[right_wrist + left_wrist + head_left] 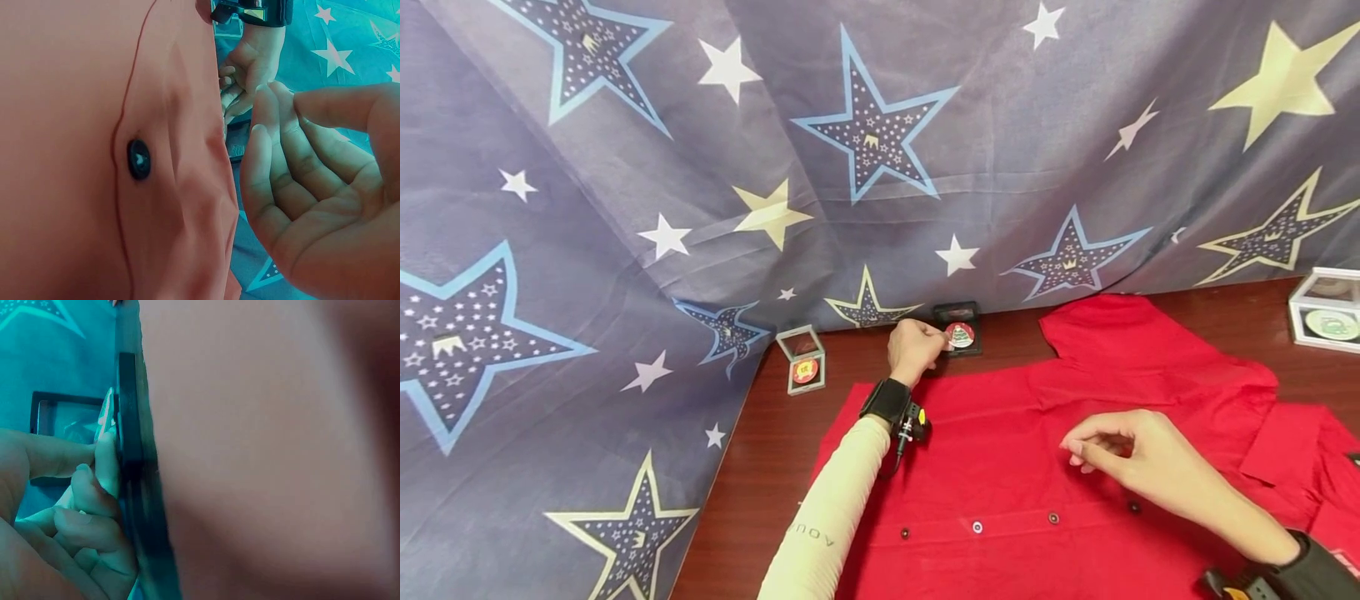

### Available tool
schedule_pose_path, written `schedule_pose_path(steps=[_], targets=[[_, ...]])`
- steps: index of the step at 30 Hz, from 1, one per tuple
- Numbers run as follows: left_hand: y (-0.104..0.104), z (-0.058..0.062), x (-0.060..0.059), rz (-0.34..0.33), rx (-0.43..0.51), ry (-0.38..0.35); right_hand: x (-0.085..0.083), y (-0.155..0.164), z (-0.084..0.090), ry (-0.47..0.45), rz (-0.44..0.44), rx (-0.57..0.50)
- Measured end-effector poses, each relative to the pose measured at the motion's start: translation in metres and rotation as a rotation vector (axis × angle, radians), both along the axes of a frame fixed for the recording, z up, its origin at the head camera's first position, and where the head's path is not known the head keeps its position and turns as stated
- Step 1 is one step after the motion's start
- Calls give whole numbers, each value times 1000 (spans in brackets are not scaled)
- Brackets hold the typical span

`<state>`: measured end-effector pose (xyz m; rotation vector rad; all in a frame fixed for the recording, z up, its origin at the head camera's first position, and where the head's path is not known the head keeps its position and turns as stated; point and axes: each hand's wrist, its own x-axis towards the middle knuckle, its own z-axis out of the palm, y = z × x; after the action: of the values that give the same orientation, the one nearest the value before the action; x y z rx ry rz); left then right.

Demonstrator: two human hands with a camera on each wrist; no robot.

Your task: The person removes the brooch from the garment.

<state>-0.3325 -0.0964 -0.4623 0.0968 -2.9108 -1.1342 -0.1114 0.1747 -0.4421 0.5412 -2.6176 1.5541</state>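
Note:
My left hand reaches to the back of the table and pinches a round red badge with a green tree design. The badge is at the lower half of an open black display case. In the left wrist view the badge shows nearly edge-on between thumb and finger, beside the case's dark edge. My right hand hovers over a red button-up shirt, its fingers loosely curled and holding nothing. A dark shirt button appears beside it in the right wrist view.
Left of the black case, a light-framed open case holds a red and yellow badge. A white case with a green and white round piece stands at the far right. Star-patterned cloth hangs behind the brown table.

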Motion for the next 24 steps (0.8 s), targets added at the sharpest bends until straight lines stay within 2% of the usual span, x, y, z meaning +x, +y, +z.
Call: schedule_pose_path(steps=[9,16,20,24], targets=[[-4,6,-3,-12,-97,-48,-2,1,-2,4,12,16],[-4,6,-2,-28,-119,-3,-2,2,-2,1,9,18],[-6,9,3,-52,-110,49,-2,3,-2,6,4,8],[-9,17,16,-99,-52,180,-2,6,2,20,-31,42]])
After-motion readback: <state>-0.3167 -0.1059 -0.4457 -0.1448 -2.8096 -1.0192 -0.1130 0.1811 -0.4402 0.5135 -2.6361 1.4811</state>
